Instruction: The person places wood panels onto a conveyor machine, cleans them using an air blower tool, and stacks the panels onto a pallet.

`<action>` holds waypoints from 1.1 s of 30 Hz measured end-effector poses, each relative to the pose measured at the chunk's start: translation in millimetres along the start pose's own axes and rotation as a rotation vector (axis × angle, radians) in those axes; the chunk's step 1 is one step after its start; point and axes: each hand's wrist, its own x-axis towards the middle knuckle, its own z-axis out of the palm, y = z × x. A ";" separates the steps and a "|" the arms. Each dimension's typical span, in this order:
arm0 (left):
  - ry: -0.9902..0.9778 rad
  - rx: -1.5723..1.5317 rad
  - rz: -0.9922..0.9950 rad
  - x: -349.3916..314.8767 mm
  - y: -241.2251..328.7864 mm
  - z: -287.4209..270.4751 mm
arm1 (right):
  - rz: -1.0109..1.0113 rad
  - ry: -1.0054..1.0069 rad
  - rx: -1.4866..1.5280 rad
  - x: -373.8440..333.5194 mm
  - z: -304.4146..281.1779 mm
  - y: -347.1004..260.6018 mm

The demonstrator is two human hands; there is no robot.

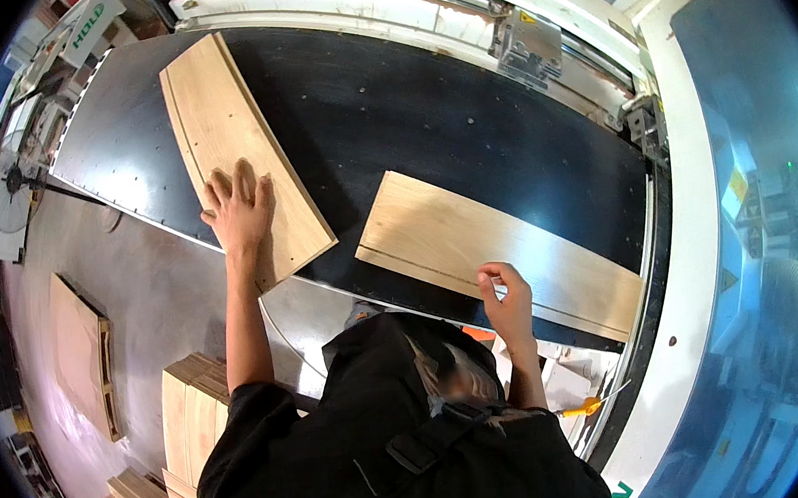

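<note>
My left hand [239, 214] lies with fingers spread on a long pale wooden board [234, 121]. This board is set at a slant on the black machine table [347, 92], and its near end juts past the table's front edge. A second edge shows along its far right side. To the right lies another pale board [503, 245], with a dark groove along its near side. My right hand [506, 295] is over that near side, thumb and forefinger curled close together. Whatever might be between those fingertips is too small to make out.
A metal rail and carriage [529, 48] span the far side of the table. A blue see-through cover [767, 169] stands at the right. A yellow-handled tool [582, 407] lies near the front right. Stacked boards [186, 415] and a loaded pallet [81, 353] are on the floor, left.
</note>
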 end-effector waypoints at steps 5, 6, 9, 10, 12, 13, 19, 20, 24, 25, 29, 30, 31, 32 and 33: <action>-0.026 -0.016 -0.007 2.1 2.1 1.1 | -0.046 0.134 -0.514 -45.7 -39.4 38.6; -0.023 -0.005 -0.007 2.0 0.3 2.3 | 0.064 0.079 -0.483 -56.3 -46.7 52.1; -0.004 -0.005 -0.005 1.1 -6.7 7.4 | 0.120 0.139 -0.633 -80.3 -55.8 78.5; -0.020 0.004 -0.015 3.5 -2.7 8.0 | 0.157 0.153 -0.678 -85.5 -56.8 88.0; -0.046 0.026 -0.041 3.2 -0.2 4.7 | 0.128 0.198 -0.650 -84.6 -57.4 102.7; -0.014 0.092 0.000 8.3 -8.5 17.2 | 0.118 0.226 -0.631 -81.8 -56.2 105.0; -0.011 -0.079 0.376 -15.3 78.9 42.9 | 0.078 0.284 -0.553 -41.0 -70.1 111.6; -0.046 -0.101 0.504 -27.8 116.1 33.2 | 0.064 0.290 -0.529 -30.2 -75.6 116.3; -0.288 -0.071 0.800 -51.3 221.0 54.2 | 0.080 0.312 -0.510 27.9 -101.4 132.0; -0.344 -0.043 0.824 -49.2 238.0 62.0 | 0.073 0.318 -0.505 47.2 -108.7 138.6; -0.395 -0.077 0.808 -26.5 283.7 103.0 | 0.064 0.319 -0.476 131.6 -133.4 176.2; -0.382 -0.107 0.849 -17.3 296.6 106.7 | 0.095 0.315 -0.488 149.8 -144.4 176.8; -0.376 -0.136 0.887 -8.1 306.1 111.3 | 0.127 0.304 -0.500 166.0 -154.0 178.5; -0.361 -0.132 0.948 3.7 316.4 119.3 | 0.144 0.333 -0.485 182.3 -163.4 185.5; -0.349 -0.130 1.004 14.8 328.5 124.6 | 0.147 0.360 -0.481 197.7 -173.9 191.4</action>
